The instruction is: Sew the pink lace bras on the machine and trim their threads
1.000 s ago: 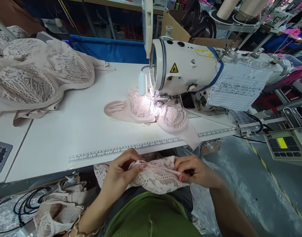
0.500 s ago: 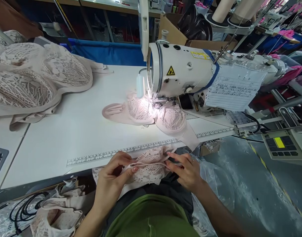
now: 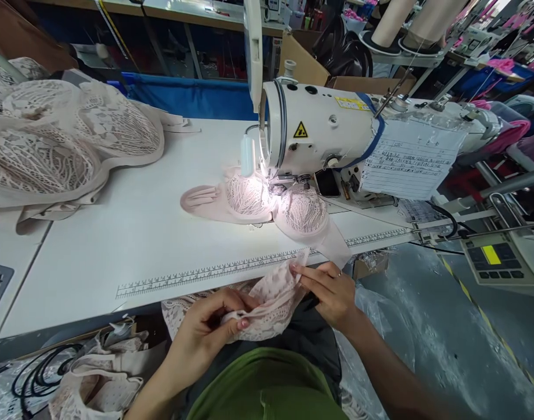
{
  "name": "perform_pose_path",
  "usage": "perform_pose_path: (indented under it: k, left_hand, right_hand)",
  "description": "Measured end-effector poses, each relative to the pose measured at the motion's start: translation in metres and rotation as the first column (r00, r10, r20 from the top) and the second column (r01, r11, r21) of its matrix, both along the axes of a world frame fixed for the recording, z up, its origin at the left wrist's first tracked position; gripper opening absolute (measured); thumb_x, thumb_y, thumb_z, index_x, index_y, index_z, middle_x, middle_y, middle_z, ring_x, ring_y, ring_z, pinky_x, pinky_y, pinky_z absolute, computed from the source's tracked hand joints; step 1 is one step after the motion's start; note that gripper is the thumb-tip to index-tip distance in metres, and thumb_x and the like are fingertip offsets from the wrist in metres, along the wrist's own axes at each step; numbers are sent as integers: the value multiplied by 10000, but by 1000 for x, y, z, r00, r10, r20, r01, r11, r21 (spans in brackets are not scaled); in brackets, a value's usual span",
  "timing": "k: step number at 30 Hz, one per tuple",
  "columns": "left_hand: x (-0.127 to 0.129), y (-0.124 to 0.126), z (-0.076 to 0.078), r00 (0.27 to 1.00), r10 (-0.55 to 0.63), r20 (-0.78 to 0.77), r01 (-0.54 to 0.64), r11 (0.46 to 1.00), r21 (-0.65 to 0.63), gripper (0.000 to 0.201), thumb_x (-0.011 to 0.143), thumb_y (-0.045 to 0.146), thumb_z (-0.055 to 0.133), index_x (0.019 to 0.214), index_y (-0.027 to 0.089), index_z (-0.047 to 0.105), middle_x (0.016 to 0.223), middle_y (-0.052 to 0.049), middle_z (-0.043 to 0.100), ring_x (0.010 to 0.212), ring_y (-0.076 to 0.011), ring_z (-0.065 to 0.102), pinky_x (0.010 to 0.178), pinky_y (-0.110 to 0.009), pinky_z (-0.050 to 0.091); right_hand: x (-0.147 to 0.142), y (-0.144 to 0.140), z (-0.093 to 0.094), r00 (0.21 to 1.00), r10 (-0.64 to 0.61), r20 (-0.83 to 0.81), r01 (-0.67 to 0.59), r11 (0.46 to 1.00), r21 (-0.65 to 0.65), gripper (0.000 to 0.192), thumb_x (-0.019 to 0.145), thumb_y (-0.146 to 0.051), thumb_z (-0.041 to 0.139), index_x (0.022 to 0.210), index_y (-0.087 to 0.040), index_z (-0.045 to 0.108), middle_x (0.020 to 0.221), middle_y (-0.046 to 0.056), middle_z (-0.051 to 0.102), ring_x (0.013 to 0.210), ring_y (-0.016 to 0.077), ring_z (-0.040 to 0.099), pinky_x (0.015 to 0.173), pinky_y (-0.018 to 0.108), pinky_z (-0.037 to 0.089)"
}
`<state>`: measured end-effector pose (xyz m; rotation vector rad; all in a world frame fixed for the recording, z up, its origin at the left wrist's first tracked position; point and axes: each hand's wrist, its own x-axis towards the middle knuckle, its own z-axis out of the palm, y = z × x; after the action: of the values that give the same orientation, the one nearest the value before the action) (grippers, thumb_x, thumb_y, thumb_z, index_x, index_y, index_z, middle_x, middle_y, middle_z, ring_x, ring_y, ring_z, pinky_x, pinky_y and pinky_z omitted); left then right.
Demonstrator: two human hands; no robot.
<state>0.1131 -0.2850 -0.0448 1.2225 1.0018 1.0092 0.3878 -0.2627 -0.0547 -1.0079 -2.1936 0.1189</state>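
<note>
Over my lap, at the table's front edge, I hold a pale pink lace bra (image 3: 273, 309). My left hand (image 3: 210, 326) pinches its edge between thumb and fingers. My right hand (image 3: 328, 291) grips the other end, thumb and fingertips pressed together on the fabric. Part of the lace is hidden behind my left hand. Beyond them a second pale pink bra (image 3: 304, 213) lies on the table, its middle under the lit needle area of the sewing machine (image 3: 319, 128). Neither hand touches that one.
A pile of lace bras (image 3: 74, 134) covers the table's left side. A printed ruler (image 3: 232, 269) runs along the front edge. More bras (image 3: 101, 379) lie below at the left, beside black cables (image 3: 39, 373). A control panel (image 3: 494, 256) stands at the right.
The bra in my hands has been turned and folded, so more of a smooth dotted inner side shows. My left hand has shifted slightly lower; the bra under the machine stays put.
</note>
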Motion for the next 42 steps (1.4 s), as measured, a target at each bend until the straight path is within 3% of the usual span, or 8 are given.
perform_pose_path:
  k: [2,5,7,12,24,31,39,42]
  left_hand:
    - [-5,3,-1,998,59,-34,-59,998,-2,220,903,382,715,775,206,682,767,-45,660,705,-161,600,611,-217,445]
    - [-9,9,-1,1000,-21,-9,20,999,-25,251,911,412,698,782,198,683,747,-45,642,675,-160,579,602,-227,439]
    - [-9,12,1,994,-92,54,93,995,-18,223,891,395,727,788,198,709,809,-73,682,741,-193,629,647,-256,481]
    - [-9,17,3,995,90,-34,-86,990,111,123,808,299,808,760,206,743,898,-83,669,833,-213,631,707,-283,502]
    - [1,7,-12,931,330,-154,-282,922,266,104,841,183,734,772,261,744,831,-26,672,809,-197,605,726,-283,462]
    - [3,5,-22,919,362,-155,-311,909,276,122,852,175,730,803,281,766,874,-25,684,840,-200,610,667,-276,455]
    - [-1,7,-34,964,265,-8,-259,948,184,76,847,217,771,793,269,759,927,-21,670,920,-187,630,791,-270,518]
    - [-5,11,-25,998,60,-36,-55,989,139,66,828,303,811,831,261,760,1113,-57,655,1103,-232,617,883,-297,516]
  right_hand:
    - [4,2,12,971,167,-174,-215,924,-315,204,993,-188,575,874,-200,740,871,68,779,737,174,652,689,319,533]
    - [14,5,29,832,354,-427,-554,565,-611,342,971,-434,636,759,-184,732,764,69,728,697,155,666,642,269,537]
    - [20,6,34,800,346,-491,-600,447,-663,406,958,-509,623,764,-176,748,795,86,729,665,143,662,588,241,523]
    - [27,5,28,936,138,-325,-341,593,-729,267,944,-413,676,825,-200,783,835,76,742,604,123,618,518,220,467]
    - [9,-5,18,919,-194,-344,19,892,-452,245,891,-229,693,683,-211,565,738,35,696,557,127,587,474,228,415]
    - [6,-6,9,926,-288,-244,139,860,-491,72,911,-248,685,980,-227,684,743,-1,660,566,122,557,532,232,453]
    - [24,5,39,930,-129,-344,-119,779,-615,124,886,-198,700,765,-225,702,705,-5,599,563,110,455,512,247,362]
    - [28,9,52,909,-5,-417,-290,712,-640,124,871,-200,716,753,-225,687,683,-13,588,592,118,462,532,251,363]
